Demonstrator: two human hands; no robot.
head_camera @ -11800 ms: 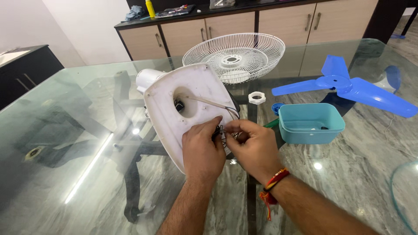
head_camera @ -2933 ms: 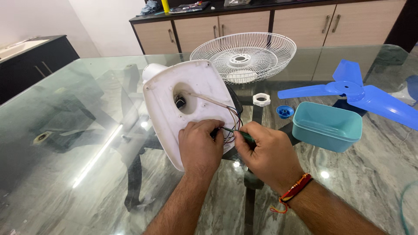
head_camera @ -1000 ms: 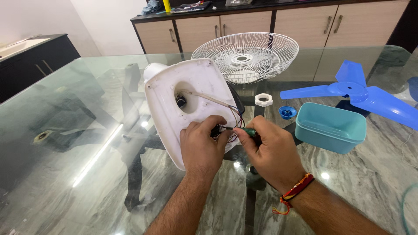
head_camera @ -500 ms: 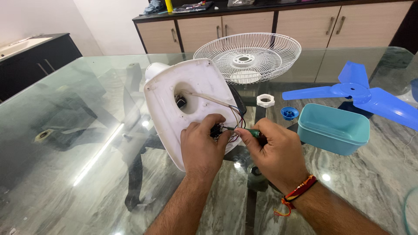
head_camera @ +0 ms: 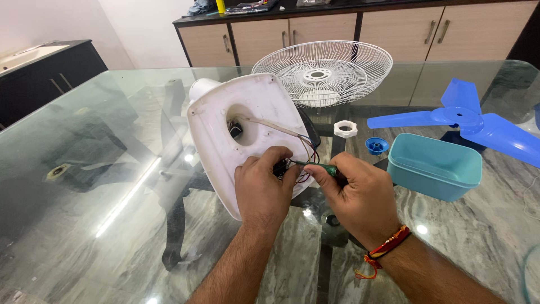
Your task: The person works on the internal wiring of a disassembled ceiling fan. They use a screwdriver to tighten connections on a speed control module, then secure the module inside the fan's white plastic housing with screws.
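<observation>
A white fan base [head_camera: 225, 135] lies tilted, underside up, on the glass table [head_camera: 84, 169]. Thin wires [head_camera: 306, 149] run from its round hole to the lower edge. My left hand [head_camera: 261, 188] rests on the base's lower edge and pinches a small black part with the wires. My right hand [head_camera: 354, 197] grips a green-handled screwdriver [head_camera: 320, 166] whose tip points left into that black part. The two hands almost touch.
A white wire fan guard [head_camera: 323, 70] lies behind the base. A white ring nut [head_camera: 345, 129] and a blue cap [head_camera: 376, 146] sit to the right, beside a teal plastic tub [head_camera: 433, 166] and blue fan blades [head_camera: 478, 121]. Wooden cabinets [head_camera: 337, 28] stand beyond the table.
Both hands stay at the base's lower edge. The screwdriver tip has stayed at the black part, with only small shifts of the hands and the view.
</observation>
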